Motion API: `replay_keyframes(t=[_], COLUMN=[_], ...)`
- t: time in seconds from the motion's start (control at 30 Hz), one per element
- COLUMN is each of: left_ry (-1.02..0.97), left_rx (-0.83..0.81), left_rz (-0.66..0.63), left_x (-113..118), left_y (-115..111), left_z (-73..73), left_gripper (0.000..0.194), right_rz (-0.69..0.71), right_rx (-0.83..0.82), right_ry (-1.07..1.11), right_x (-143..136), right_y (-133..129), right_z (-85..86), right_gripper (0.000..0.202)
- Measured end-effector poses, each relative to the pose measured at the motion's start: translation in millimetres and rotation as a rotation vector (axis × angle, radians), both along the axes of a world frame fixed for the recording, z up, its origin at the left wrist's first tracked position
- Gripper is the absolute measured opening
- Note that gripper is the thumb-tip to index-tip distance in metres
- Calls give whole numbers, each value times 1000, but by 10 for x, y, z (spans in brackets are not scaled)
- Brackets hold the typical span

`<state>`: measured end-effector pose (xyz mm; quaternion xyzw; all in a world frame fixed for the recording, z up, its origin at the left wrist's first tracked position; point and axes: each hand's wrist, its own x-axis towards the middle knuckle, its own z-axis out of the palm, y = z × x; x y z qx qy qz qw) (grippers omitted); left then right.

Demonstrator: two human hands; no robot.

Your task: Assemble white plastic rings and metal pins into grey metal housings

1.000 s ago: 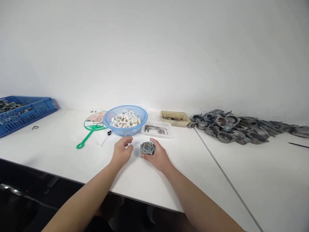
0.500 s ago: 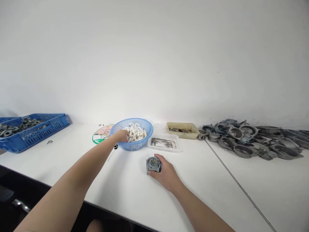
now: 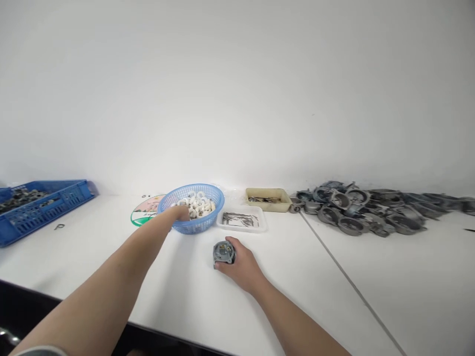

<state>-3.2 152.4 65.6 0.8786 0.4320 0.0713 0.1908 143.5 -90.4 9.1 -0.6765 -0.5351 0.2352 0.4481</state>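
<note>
My right hand point(image 3: 240, 263) is wrapped round a grey metal carburetor body point(image 3: 223, 252), which stands on the white table with its round opening and small brass parts showing. My left hand point(image 3: 181, 213) reaches over the near left rim of a blue plastic basket point(image 3: 218, 210). White ring-shaped floats point(image 3: 202, 203) fill that basket. The fingers of this hand are down among the floats and hidden, so whether they grip one does not show.
Right of the basket are a clear tray point(image 3: 261, 225) of thin dark pins and a yellowish bin point(image 3: 269, 194). Grey metal bowls point(image 3: 352, 226) lie piled at the right. A blue crate point(image 3: 70, 196) of parts stands left, near a round fan point(image 3: 141, 219).
The whole view has turned slightly right, so things appear shifted left. My left hand has sunk deeper into the floats. My right hand still holds the carburetor body.
</note>
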Motion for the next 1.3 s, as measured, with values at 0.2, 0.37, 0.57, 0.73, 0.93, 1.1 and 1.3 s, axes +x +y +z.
replay_keyframes(t=[0.2,0.37,0.57,0.73,0.93,1.1,1.3], left_ry=[3,22,-78,-266,-648,-1036,-1025], left_rx=[16,48,104,141,47,-173,-504], left_rz=[68,129,216,335,430,337,25], left_x=[-39,-108,-143,-181,-159,-89,28], left_y=[-111,8,36,4,-166,-808,-1556], left_z=[-71,-155,-46,156,377,460,33], left_gripper=[7,23,41,42,35,28,21], right_rz=[18,21,27,30,30,32,27], right_rx=[10,-24,-26,-12,-12,-15,-37], right_ry=[-6,-21,-22,-15,-18,-14,-2], right_x=[-57,-71,-61,-56,-89,-100,-82], right_y=[-85,-92,-35,7,29,29,30], right_z=[-58,-76,-83,-90,-67,-31,-15], right_gripper=[80,80,81,80,78,76,76])
